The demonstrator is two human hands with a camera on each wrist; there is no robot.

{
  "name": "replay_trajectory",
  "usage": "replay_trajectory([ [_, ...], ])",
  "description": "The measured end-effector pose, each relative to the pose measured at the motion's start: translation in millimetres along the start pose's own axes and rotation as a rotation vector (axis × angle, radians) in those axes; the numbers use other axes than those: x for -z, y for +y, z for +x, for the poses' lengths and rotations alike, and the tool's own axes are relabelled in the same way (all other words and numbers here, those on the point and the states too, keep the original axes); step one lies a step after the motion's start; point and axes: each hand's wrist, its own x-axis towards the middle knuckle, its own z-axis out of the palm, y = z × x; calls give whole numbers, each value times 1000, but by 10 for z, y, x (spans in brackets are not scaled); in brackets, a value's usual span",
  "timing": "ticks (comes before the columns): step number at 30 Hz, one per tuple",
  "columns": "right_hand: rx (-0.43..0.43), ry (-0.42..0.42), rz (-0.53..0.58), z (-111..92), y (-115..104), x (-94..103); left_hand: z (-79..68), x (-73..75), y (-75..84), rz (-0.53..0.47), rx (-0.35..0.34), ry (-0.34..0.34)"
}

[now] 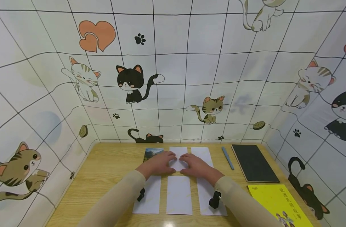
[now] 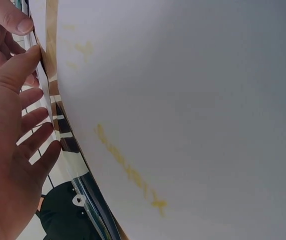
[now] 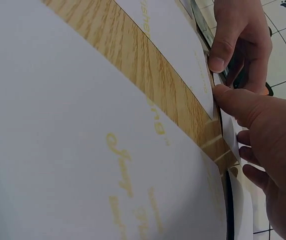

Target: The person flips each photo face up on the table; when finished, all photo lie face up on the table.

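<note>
Both hands are at the middle back sheet (image 1: 178, 150), a white paper lying flat. My left hand (image 1: 160, 163) touches its left side with fingers extended, and my right hand (image 1: 197, 165) touches its right side the same way. Under the left hand, a landscape picture card (image 1: 153, 152) shows only its upper part. Another white sheet (image 1: 201, 153) lies partly beneath the right hand. In front are a left sheet (image 1: 146, 197), a middle sheet (image 1: 179, 195) and a right sheet (image 1: 211, 201). Yellow printing marks the near sheets (image 2: 183, 100) (image 3: 72, 125) in the wrist views.
On the right of the wooden table (image 1: 104, 170) lie a blue pen (image 1: 228, 158), a black notebook (image 1: 255, 163) and a yellow book (image 1: 277, 201). Cat-patterned cloth (image 1: 173, 69) walls in the back and sides.
</note>
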Motion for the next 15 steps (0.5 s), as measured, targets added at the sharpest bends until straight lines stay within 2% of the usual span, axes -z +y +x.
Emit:
replay_trajectory([
  [7,12,7,9,5,-9,9,15,6,2,25,-2,-8],
  [15,12,21,25,6,9,-23,34,19,3,156,-47,-11],
])
